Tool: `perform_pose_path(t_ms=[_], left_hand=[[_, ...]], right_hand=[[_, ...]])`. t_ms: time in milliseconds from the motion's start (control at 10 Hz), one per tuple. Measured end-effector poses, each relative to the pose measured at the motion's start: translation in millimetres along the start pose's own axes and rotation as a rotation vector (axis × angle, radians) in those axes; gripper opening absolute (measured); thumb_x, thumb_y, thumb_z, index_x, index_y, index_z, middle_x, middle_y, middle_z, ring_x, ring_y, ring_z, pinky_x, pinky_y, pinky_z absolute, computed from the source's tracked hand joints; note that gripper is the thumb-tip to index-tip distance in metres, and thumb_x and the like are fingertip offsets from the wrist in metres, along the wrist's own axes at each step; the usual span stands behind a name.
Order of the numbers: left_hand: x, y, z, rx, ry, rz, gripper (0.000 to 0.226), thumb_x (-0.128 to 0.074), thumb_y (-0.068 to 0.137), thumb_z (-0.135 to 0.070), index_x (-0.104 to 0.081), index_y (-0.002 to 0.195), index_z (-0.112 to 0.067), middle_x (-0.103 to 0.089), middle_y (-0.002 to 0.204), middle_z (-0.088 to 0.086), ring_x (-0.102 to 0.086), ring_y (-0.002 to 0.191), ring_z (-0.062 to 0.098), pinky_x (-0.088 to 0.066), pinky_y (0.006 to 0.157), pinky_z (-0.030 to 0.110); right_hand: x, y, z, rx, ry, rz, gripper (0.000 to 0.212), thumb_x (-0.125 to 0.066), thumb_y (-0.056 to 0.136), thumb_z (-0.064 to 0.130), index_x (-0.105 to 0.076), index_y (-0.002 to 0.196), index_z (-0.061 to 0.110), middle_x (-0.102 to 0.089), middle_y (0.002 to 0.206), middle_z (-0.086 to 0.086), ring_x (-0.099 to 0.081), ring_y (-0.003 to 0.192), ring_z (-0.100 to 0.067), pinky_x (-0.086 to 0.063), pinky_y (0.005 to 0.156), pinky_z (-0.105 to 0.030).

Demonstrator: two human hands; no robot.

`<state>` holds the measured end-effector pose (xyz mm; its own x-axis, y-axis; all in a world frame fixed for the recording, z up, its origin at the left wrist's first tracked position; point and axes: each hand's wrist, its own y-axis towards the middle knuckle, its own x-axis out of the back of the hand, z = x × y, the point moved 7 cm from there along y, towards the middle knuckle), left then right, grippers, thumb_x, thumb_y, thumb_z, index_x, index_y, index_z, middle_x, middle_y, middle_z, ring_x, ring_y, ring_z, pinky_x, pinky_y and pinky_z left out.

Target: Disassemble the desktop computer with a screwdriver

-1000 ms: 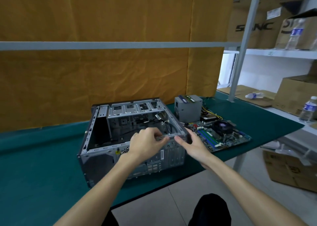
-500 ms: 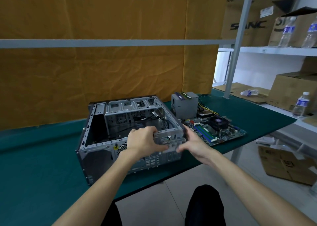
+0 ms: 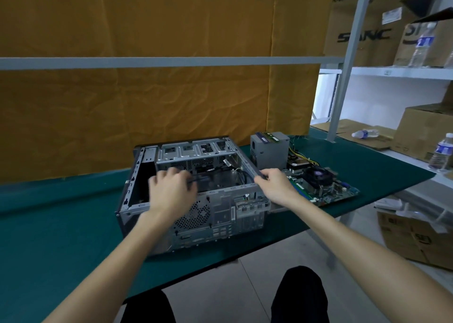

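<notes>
Computer case [image 3: 196, 200]: open, frame centre, on green table [image 3: 61, 224] | left hand [image 3: 169, 190]: blurred, fingers curled over a dark cable inside | right hand [image 3: 274, 185]: fingers pinching case's right top rail.

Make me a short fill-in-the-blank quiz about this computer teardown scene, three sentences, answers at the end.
1. The open grey metal computer case lies on a table covered with a ____ cloth.
2. The removed green motherboard with its black fan lies on the table to the ____ of the case.
3. The right hand grips the case's top ____ edge, while the blurred left hand reaches inside.

Answers: green; right; right
</notes>
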<state>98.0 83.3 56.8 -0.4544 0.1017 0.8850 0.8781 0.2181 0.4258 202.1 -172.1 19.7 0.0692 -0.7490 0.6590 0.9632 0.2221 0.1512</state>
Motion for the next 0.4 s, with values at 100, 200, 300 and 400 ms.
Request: perform_pose_path(t_ms=[100,200,300,400], left_hand=[[-1.6,-3.9,47.5,0.239,0.059,0.142,0.049,-0.041,0.099,-0.051,-0.062,0.131,-0.02,-0.052,0.14,0.013,-0.044,0.13,0.039,-0.033,0.11,0.05],[-4.0,-6.1,53.6,0.241,0.062,0.163,0.057,-0.037,0.099,-0.055,-0.059,0.136,-0.018,-0.046,0.148,0.014,-0.039,0.136,0.04,-0.032,0.112,0.049],[-2.5,-6.1,56.5,0.256,0.065,0.197,0.066,-0.034,0.097,-0.061,-0.05,0.144,-0.017,-0.04,0.153,0.017,-0.032,0.142,0.04,-0.028,0.115,0.049],[-2.6,-7.3,63.5,0.278,0.084,0.186,0.07,-0.03,0.097,-0.062,-0.048,0.145,-0.015,-0.04,0.152,0.021,-0.033,0.141,0.04,-0.028,0.114,0.047]], right_hand=[[1.8,4.2,2.0,0.03,-0.031,-0.024,0.022,-0.053,0.1,0.026,-0.064,0.082,0.02,-0.047,0.055,0.002,-0.037,0.044,-0.012,-0.023,0.041,-0.026],[6.5,3.3,3.2,0.034,-0.035,-0.022,0.027,-0.054,0.1,0.025,-0.064,0.075,0.023,-0.047,0.053,0.003,-0.035,0.04,-0.009,-0.023,0.039,-0.023],[7.7,8.5,0.0,0.037,-0.027,-0.006,0.029,-0.055,0.1,0.025,-0.065,0.073,0.025,-0.046,0.052,0.004,-0.037,0.046,-0.013,-0.025,0.047,-0.028],[10.6,3.4,4.4,0.018,0.004,-0.003,0.023,-0.055,0.102,0.03,-0.07,0.087,0.02,-0.052,0.058,0.005,-0.043,0.052,-0.013,-0.029,0.048,-0.026]])
